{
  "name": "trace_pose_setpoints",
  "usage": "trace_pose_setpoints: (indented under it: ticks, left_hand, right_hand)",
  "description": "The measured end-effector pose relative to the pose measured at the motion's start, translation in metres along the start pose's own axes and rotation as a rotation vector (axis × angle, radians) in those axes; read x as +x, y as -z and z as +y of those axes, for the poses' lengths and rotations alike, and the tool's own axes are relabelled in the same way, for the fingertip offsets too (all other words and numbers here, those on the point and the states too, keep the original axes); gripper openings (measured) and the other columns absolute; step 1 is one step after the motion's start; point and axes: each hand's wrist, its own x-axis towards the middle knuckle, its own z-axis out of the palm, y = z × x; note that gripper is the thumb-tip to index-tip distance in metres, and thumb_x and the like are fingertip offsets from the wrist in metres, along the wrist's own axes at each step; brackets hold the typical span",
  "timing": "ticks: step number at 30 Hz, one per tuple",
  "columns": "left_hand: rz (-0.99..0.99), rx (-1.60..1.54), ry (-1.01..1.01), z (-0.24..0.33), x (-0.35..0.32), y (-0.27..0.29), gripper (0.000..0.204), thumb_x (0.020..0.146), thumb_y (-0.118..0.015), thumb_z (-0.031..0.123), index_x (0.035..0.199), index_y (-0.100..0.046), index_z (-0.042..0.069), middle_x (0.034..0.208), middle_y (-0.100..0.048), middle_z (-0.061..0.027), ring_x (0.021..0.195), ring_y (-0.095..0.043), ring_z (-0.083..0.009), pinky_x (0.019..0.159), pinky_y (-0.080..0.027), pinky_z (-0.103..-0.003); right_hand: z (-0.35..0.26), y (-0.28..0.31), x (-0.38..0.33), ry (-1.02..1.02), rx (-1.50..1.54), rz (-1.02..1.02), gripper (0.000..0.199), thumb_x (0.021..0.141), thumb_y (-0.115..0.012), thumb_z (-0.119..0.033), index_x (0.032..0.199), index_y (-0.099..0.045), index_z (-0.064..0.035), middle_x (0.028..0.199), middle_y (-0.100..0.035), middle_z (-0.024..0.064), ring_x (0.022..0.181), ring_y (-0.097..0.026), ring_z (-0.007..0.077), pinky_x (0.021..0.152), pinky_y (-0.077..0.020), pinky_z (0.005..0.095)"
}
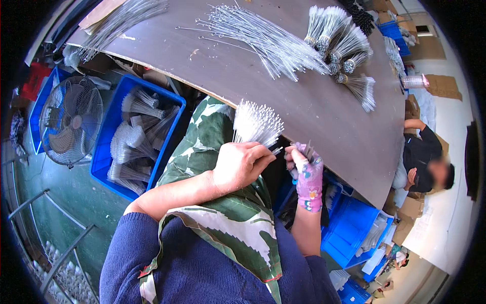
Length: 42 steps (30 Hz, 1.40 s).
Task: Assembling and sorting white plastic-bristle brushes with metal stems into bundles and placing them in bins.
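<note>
My left hand (242, 164), bare, is closed round a bundle of thin wire brushes (257, 123). Their white bristle tips fan out above the fist, beside the table edge. One brush tip pokes out past my thumb, toward the other hand. My right hand (308, 169) wears a pink flowered glove with the fingertips showing. Its fingers are curled together close to the bundle, just off the table edge. A small grey pointed bit shows at those fingers, too small to name.
On the brown table (324, 129) lie a heap of loose wire brushes (268, 43), several tied brush bundles (339, 38) and more wires (124, 25) at far left. A blue crate (96, 167) of bundles and a fan (71, 121) stand left; blue bins (349, 228) right. Another person (422, 157) sits beyond.
</note>
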Motion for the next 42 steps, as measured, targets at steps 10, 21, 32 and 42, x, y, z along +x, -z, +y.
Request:
trace_pose_setpoints:
  ticks: [10,21,32,42]
  left_hand:
    - [-0.008,-0.028,-0.003,0.000,0.001,0.000,0.010,0.075,-0.067,0.016,0.074,-0.063,0.006,0.064,-0.059,-0.0090,0.057,-0.060,-0.0254,0.051,-0.047,-0.034]
    - [-0.105,-0.200,0.207,0.000,0.000,0.000,0.013,0.078,-0.067,0.016,0.078,-0.066,0.003,0.067,-0.063,-0.0120,0.060,-0.063,-0.0229,0.054,-0.049,-0.030]
    - [-0.079,-0.162,0.124,0.001,0.002,-0.004,0.012,0.077,-0.067,0.017,0.077,-0.065,0.005,0.067,-0.062,-0.0098,0.057,-0.062,-0.0237,0.052,-0.048,-0.031]
    - [-0.046,-0.087,0.052,0.003,0.001,-0.006,0.014,0.078,-0.067,0.021,0.073,-0.064,0.008,0.065,-0.061,-0.0073,0.056,-0.061,-0.0242,0.051,-0.048,-0.033]
  right_hand:
    - [-0.006,-0.027,-0.014,0.347,-0.024,-0.128,0.011,0.080,-0.060,0.003,0.076,-0.052,-0.0037,0.074,-0.055,-0.0014,0.066,-0.050,0.0049,0.059,-0.0426,0.0198]
    - [-0.031,0.023,0.004,0.014,-0.221,-0.354,0.028,0.089,-0.056,-0.030,0.099,-0.062,-0.0053,0.072,-0.059,0.0030,0.061,-0.055,0.0106,0.053,-0.0398,0.0232]
    - [-0.087,-0.002,-0.016,0.855,-1.570,-0.386,0.023,0.081,-0.063,-0.024,0.094,-0.060,-0.0058,0.074,-0.061,0.0104,0.066,-0.062,0.0272,0.057,-0.0487,0.0358]
    - [-0.086,-0.007,-0.014,0.824,-1.709,-0.422,0.026,0.083,-0.058,-0.031,0.090,-0.061,-0.0067,0.073,-0.061,0.0088,0.067,-0.062,0.0253,0.057,-0.0490,0.0354]
